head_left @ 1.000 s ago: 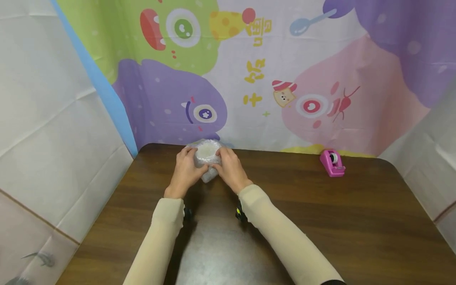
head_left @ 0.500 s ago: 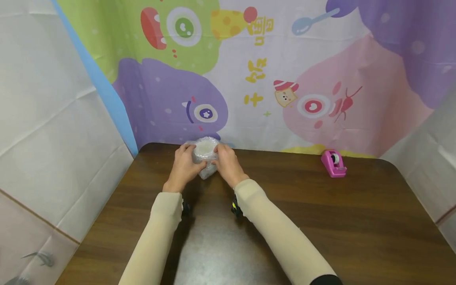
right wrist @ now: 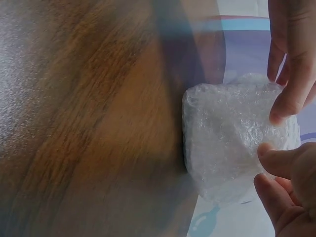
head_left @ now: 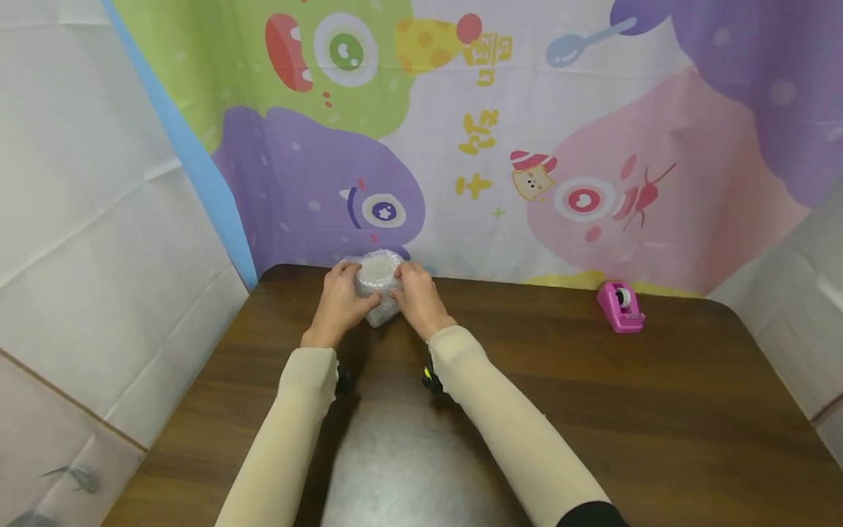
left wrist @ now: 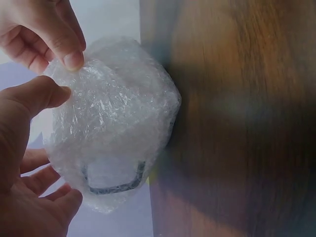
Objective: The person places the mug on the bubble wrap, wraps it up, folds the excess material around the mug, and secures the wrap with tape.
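A bundle of clear bubble wrap (head_left: 379, 272), round at the top, stands at the table's back edge between both hands. Through the wrap in the left wrist view shows a dark U-shaped outline (left wrist: 116, 187); the rest of the contents is blurred by the plastic. My left hand (head_left: 337, 306) grips the bundle's left side, fingers spread around it and thumb on the near face. On the opposite side my right hand (head_left: 420, 298) holds it with bent fingers and thumb. The two thumbs press the wrap close together, as the right wrist view shows.
A pink tape dispenser (head_left: 620, 307) with a roll in it stands at the back right of the brown wooden table (head_left: 560, 380). Directly behind the table hangs a cartoon-printed curtain (head_left: 474, 234). Pale sheeting (head_left: 118, 219) borders the left side.
Both hands and the bundle have shifted slightly back and to the left. The thumbs stay on the wrap, and the tape dispenser keeps its place on the table.
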Tool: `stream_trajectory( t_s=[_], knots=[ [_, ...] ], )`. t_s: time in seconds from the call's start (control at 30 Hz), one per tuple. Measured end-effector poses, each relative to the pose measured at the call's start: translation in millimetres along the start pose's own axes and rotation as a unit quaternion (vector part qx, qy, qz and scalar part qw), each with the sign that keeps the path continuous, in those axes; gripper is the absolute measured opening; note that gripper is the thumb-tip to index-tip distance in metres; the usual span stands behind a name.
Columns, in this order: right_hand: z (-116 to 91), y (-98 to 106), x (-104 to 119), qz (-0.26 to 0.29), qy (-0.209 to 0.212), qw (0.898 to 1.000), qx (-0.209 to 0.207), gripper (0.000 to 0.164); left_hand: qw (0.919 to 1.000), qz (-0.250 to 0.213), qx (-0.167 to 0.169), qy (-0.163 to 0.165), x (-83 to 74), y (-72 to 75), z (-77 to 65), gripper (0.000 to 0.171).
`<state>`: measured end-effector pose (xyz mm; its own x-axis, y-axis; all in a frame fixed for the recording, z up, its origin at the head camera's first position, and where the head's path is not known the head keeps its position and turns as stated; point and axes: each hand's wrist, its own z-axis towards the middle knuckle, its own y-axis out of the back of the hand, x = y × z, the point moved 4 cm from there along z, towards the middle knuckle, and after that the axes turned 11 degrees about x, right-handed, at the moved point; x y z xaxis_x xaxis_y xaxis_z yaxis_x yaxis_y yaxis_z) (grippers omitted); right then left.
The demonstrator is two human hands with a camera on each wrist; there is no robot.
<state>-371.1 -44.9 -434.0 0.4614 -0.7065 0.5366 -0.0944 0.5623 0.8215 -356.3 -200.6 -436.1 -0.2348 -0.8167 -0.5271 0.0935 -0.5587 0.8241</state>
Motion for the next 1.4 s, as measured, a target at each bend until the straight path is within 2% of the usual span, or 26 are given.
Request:
stream_trajectory(
  t_s=[0.2, 0.63, 0.9, 1.13, 1.23, 1.4],
  knots=[
    [1.6, -1.4, -2.5, 0.006, 0.003, 1.0, -0.009, 0.028, 0.9997, -0.016, 0.008, 0.015, 3.5, -5.5, 4.6, 0.067],
    [9.3, 0.8, -9.0, -0.01, 0.009, 1.0, -0.021, 0.028, 0.9998, -0.018, -0.004, 0.003, 4.7, -10.9, 17.8, 0.067],
    [11.5, 1.1, -7.5, -0.015, 0.003, 1.0, -0.019, 0.029, 0.9994, -0.016, 0.022, 0.022, 5.5, -7.6, 20.3, 0.069],
    [10.3, 0.4, -11.6, -0.012, -0.002, 1.0, -0.024, 0.03, 0.9991, -0.018, 0.037, 0.013, 3.2, -11.1, 22.8, 0.071],
    [9.9, -0.4, -13.1, -0.019, -0.005, 0.999, -0.025, 0.03, 0.999, -0.009, 0.042, 0.012, 0.5, -12.1, 22.1, 0.071],
    [6.9, -2.6, -12.6, -0.02, -0.018, 1.0, -0.001, 0.032, 0.998, 0.048, 0.04, 0.004, -7.4, -14.2, 17.3, 0.068]
  ],
)
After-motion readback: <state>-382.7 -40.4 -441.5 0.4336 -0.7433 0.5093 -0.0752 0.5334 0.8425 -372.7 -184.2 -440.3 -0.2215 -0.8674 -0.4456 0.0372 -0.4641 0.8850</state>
